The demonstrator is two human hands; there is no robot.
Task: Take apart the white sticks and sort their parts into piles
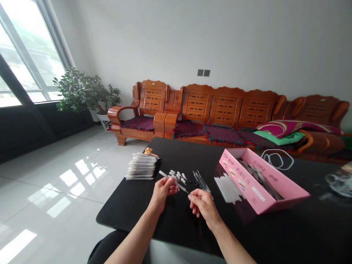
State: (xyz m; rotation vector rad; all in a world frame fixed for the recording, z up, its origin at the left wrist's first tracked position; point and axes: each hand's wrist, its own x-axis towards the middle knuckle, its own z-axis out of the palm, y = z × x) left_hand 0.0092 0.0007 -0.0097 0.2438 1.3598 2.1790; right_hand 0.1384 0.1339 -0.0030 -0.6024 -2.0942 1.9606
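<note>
My left hand pinches a slim white pen barrel that slants up to the left, with its dark tip pointing toward my right hand. My right hand is closed in a pinch just right of that tip, holding something thin that I cannot make out. Both hands hover over the black table. Just beyond them lie small white caps and a few loose black refills. A stack of finished white pens sits farther left.
A row of white tubes lies beside an open pink box holding dark refills. Rubber bands lie behind the box. A wooden sofa with cushions lines the wall. A potted plant stands by the window.
</note>
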